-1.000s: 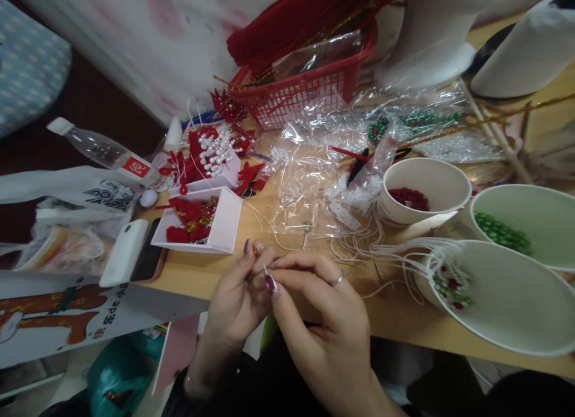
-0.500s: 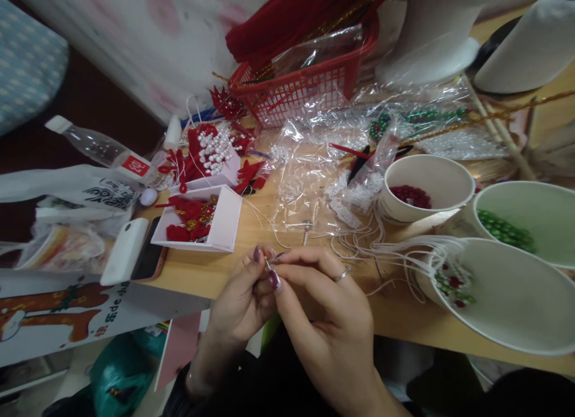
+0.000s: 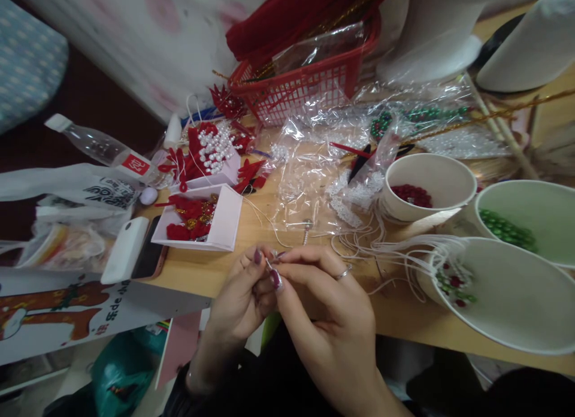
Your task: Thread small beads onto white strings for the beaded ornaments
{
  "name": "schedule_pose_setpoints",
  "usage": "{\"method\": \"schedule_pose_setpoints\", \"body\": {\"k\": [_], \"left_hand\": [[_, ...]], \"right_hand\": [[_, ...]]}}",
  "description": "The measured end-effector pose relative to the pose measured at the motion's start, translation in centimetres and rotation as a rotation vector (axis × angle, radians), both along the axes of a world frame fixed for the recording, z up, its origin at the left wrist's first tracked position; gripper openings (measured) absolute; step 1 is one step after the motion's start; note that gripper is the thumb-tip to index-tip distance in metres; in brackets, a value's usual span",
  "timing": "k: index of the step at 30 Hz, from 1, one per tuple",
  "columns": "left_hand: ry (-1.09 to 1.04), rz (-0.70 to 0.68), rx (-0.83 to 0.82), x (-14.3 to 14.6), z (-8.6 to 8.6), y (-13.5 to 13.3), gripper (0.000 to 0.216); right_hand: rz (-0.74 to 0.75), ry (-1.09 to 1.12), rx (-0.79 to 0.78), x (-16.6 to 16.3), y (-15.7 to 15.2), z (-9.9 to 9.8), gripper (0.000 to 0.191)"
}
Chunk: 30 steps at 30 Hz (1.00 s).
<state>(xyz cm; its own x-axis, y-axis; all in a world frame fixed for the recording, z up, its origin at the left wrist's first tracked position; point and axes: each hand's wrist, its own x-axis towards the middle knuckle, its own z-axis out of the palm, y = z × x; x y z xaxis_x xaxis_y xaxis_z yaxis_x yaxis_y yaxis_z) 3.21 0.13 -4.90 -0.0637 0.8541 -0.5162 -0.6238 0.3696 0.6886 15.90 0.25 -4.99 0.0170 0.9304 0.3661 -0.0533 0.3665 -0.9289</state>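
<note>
My left hand [image 3: 245, 297] and my right hand [image 3: 326, 315] meet fingertip to fingertip over the table's front edge. Between the left thumb and fingers is a thin, pale piece [image 3: 268, 263], too small to name. The right thumb and fingers pinch at the same spot, and what they grip is mostly hidden by the nails. A small string of beads [image 3: 306, 230] lies just beyond the fingertips. Right of it, white cords [image 3: 372, 243] run to a paper cup [image 3: 507, 297] with red, green and white beads on its rim.
One cup [image 3: 431, 165] holds red beads, another [image 3: 539, 213] green beads. Clear plastic bags [image 3: 309, 165] cover the middle. A white box [image 3: 227, 219] with red ornaments, phones [image 3: 126, 249], a bottle [image 3: 101, 147] and a red basket [image 3: 296, 87] stand around.
Almost nothing differs. Both hands keep their pinch at the same place, with the right hand shifted very slightly.
</note>
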Motion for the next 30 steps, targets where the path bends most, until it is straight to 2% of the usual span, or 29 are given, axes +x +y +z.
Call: {"method": "schedule_pose_setpoints", "body": {"k": [8,18,23,30], "left_hand": [[0.005,-0.039,0.060,0.0,-0.2,0.0,0.033],[0.223,-0.026,0.259,0.1,0.6,0.1,0.022],[0.258,0.041,0.277,0.1,0.7,0.2,0.020],[0.319,0.115,0.350,0.1,0.1,0.2,0.020]], "right_hand": [[0.003,-0.001,-0.005,0.1,0.0,0.1,0.016],[0.006,-0.038,0.031,0.2,0.0,-0.2,0.016],[0.035,-0.041,0.037,0.3,0.2,-0.4,0.019],[0.115,0.041,-0.078,0.2,0.2,-0.6,0.019]]}}
